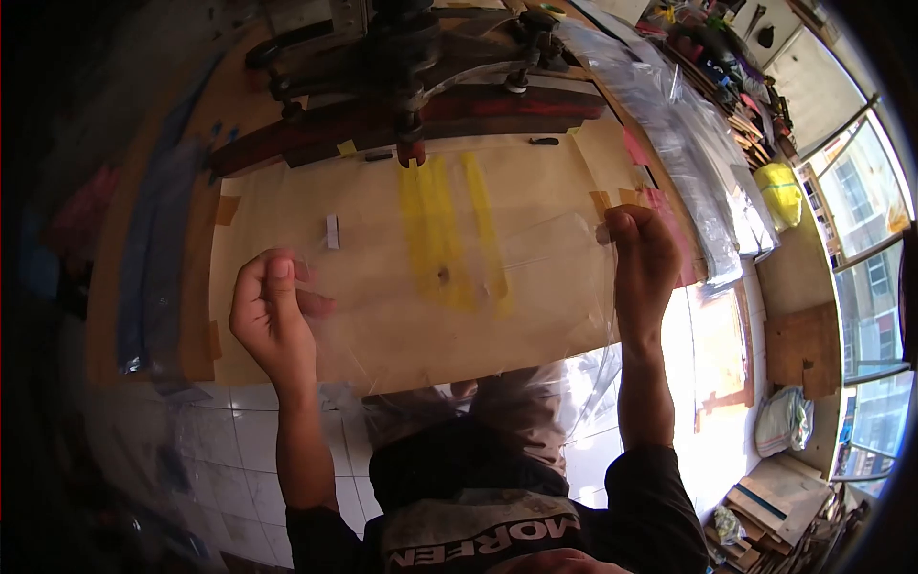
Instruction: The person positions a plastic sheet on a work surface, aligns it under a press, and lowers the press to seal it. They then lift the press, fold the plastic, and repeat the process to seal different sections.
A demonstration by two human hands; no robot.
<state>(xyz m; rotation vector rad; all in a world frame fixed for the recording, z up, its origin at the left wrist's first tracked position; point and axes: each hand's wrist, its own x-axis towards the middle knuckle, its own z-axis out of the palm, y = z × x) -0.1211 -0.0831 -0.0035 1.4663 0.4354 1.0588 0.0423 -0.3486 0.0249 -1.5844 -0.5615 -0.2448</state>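
Observation:
My left hand [273, 316] and my right hand [643, 263] each pinch one edge of a clear plastic bag [497, 316], stretched between them over a paper-covered work board [382, 206]. The bag hangs down past the board's near edge towards my lap. Yellow tape strips [445, 234] run down the board under the bag. A dark metal press mechanism [411, 67] with a red-brown bar [459, 110] sits at the board's far edge, above the bag.
A stack of clear plastic bags [684, 143] lies to the right of the board. A yellow bundle [781, 191] rests further right, near cluttered shelves. White floor tiles [229, 430] show below. Cardboard and wood pieces [779, 497] lie at lower right.

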